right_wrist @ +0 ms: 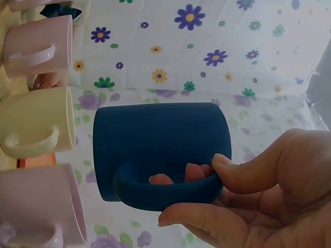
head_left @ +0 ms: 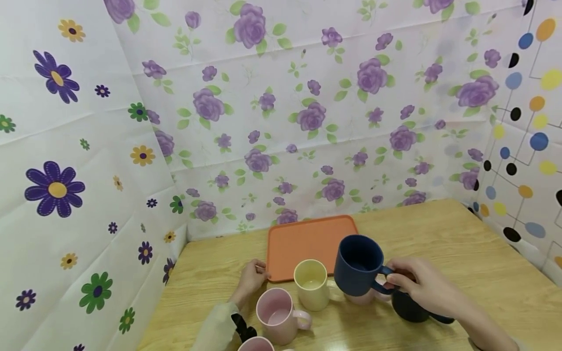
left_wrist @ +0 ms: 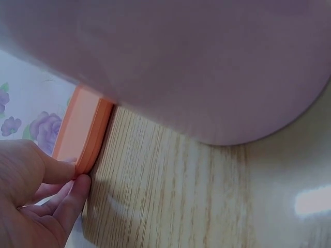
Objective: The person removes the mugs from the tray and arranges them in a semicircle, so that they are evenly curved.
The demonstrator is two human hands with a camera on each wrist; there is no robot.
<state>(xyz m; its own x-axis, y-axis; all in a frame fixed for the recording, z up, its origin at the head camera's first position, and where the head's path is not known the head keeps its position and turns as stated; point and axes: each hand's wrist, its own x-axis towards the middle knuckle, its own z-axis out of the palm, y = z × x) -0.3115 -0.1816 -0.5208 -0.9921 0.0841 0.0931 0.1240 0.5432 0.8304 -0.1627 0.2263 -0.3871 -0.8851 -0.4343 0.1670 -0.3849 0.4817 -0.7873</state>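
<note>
My right hand (head_left: 417, 282) grips a dark blue mug (head_left: 357, 265) by its handle, fingers through the loop in the right wrist view. The mug (right_wrist: 160, 150) is held upright above the other mugs, overlapping the orange tray's near right corner in the head view. My left hand (head_left: 252, 280) pinches the near left corner of the orange tray (head_left: 303, 243) between thumb and fingers. In the left wrist view those fingers (left_wrist: 77, 199) hold the tray's edge (left_wrist: 95, 137). A yellow mug (head_left: 313, 287) stands just in front of the tray.
A pink mug (head_left: 276, 317) stands beside my left forearm, with another pink mug (head_left: 256, 345) at the bottom edge. A third pink mug (head_left: 362, 298) is partly hidden under the blue one. A black mug (head_left: 408, 309) sits below my right hand. Flowered cloth (head_left: 281, 122) walls the wooden table (head_left: 421, 234).
</note>
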